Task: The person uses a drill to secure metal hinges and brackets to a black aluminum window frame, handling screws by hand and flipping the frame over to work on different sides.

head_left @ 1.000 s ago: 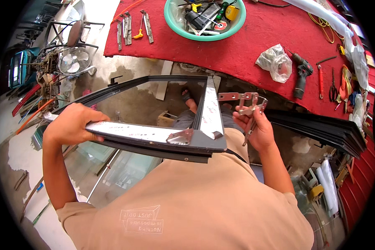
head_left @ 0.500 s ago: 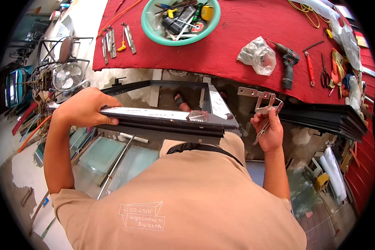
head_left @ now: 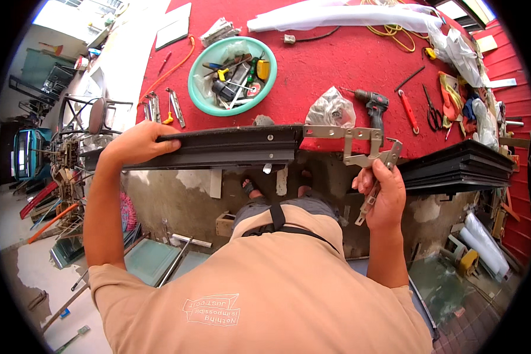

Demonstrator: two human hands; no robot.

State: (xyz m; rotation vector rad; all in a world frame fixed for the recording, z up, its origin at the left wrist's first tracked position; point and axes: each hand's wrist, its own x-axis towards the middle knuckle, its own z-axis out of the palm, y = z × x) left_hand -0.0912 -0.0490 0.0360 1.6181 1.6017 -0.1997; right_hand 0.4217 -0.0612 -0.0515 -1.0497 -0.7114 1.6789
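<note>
My left hand point(head_left: 140, 143) grips the left part of a black window frame point(head_left: 236, 146), its thumb over the top edge. The frame is held across in front of me, edge-on, with two screw heads near its right end. My right hand point(head_left: 382, 192) is closed on a metal friction hinge point(head_left: 363, 158), a jointed steel linkage with holes. One flat arm of the hinge reaches left to the frame's right end; whether it is fixed there I cannot tell. Another arm points down past my fingers.
On the red-covered table point(head_left: 312, 59) stand a green basin point(head_left: 198, 88) of tools, a plastic bag point(head_left: 330, 108), a cordless drill point(head_left: 373, 106), a red-handled tool point(head_left: 408, 111) and scissors point(head_left: 434, 109). Stacked black frames point(head_left: 454, 168) lie at right. Glass panes point(head_left: 150, 259) rest low at left.
The frame has tipped from a flat, open view to edge-on and risen toward the table edge. The hinge now meets its right end. Both hands keep their hold, and the view has shifted.
</note>
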